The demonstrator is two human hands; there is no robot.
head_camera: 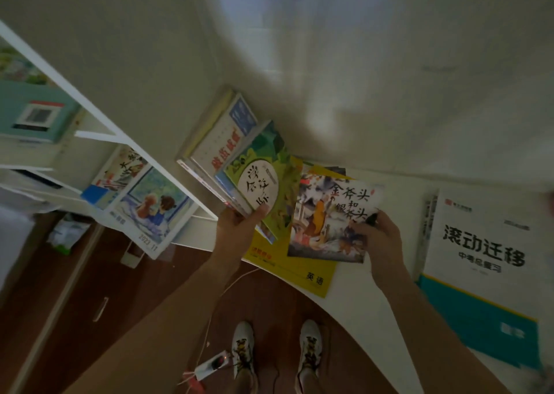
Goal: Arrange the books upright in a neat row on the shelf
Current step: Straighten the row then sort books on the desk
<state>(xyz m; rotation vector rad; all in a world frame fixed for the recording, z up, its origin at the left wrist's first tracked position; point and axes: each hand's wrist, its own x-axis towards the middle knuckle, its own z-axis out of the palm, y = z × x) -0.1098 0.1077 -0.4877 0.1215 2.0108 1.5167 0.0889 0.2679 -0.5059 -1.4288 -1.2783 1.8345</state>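
The person stands at a white surface (353,300) next to a white shelf unit (99,115). The left hand (239,228) grips the lower edge of a leaning group of books (227,166), with the thumb pressed on the green book (263,181) at the front. These books are tilted against the wall, not yet upright. The right hand (380,231) pinches the illustrated picture book (332,216) at its right edge; this book lies over a yellow book (296,270) that is flat on the surface. A large white and teal workbook (479,261) lies flat, well apart to the right. Some magazines (141,205) already lean inside the shelf unit.

The step in hand seems to be adding the picture book to the group. To do it well, the left hand should keep the group steady while the right hand turns the book on its lower edge and slides it against the green cover. The thin book can bend or slip, so a grip nearer its spine may be safer. The lower edges should line up before the left hand lets go.
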